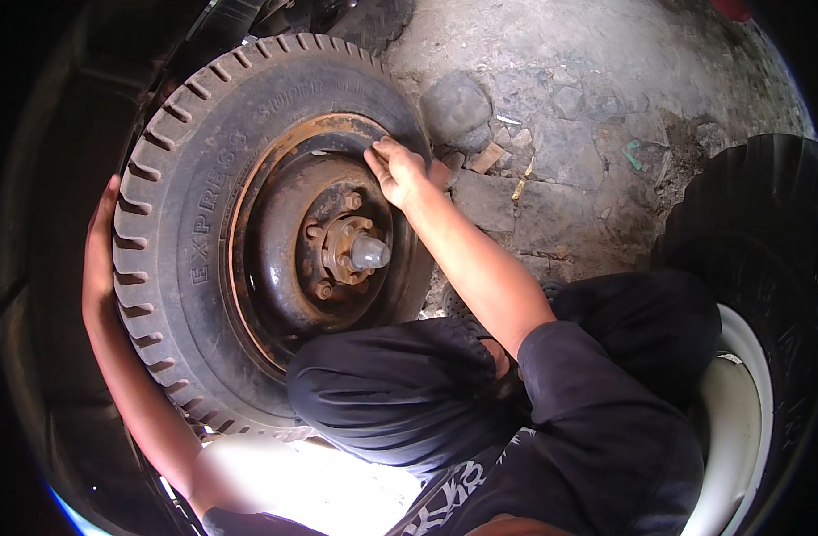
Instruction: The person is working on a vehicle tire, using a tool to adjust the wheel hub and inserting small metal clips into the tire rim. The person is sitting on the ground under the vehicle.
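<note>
both hands on a mounted wheel

the tyre [172, 223], heavy-treaded, stands upright at the left of the scene on a rusty rim [275, 241], its hub [346, 250] ringed with studs and tipped by a grey cap [370, 252]. the right hand [398, 171] presses curled fingers onto the rim's far right edge. the left hand [99, 255] lies flat, fingers spread, on the tread at far left. a dark knee [400, 393] sits near. a second tyre [766, 295] with a white rim stands right, on stony ground [570, 134].
</note>
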The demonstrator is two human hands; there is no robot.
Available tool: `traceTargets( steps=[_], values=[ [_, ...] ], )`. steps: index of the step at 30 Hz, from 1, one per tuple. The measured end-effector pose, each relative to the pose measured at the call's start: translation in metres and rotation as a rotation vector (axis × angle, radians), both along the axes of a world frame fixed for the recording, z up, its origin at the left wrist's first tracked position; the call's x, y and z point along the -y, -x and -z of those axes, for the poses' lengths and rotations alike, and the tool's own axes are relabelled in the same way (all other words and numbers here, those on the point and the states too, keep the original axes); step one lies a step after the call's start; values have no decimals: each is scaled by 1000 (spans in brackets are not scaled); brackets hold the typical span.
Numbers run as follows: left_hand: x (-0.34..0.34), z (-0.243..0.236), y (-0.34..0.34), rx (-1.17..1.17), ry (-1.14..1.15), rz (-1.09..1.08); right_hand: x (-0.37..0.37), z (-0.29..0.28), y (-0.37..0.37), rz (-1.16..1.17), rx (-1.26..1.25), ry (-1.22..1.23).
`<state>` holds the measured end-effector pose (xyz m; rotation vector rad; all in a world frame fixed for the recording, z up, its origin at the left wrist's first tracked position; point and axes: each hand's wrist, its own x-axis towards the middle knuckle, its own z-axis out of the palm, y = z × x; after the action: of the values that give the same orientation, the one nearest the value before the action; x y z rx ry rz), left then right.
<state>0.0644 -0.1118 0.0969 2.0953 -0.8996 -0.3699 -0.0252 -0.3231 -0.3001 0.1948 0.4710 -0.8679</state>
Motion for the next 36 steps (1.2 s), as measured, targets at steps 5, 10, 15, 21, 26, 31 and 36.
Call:
traceTargets(
  steps=[5,10,15,21,26,31,36],
  values=[
    [33,-12,-4,154,-140,74,-16,62,18,64,-441,312],
    [63,-19,-1,13,-244,85,-24,176,85,66,-1583,488],
    [67,-16,-8,142,-161,75,-12,210,79,-94,-1861,983],
    [70,-7,-27,264,-193,197,24,246,71,-599,-2053,1517],
    [69,-13,-25,390,-228,55,14,260,77,-368,-1974,1513],
    [68,-16,-24,459,-212,126,-3,244,73,-172,-1593,1023],
    [47,-17,46,1001,-131,269,-18,253,32,-93,-933,379]
  ],
)
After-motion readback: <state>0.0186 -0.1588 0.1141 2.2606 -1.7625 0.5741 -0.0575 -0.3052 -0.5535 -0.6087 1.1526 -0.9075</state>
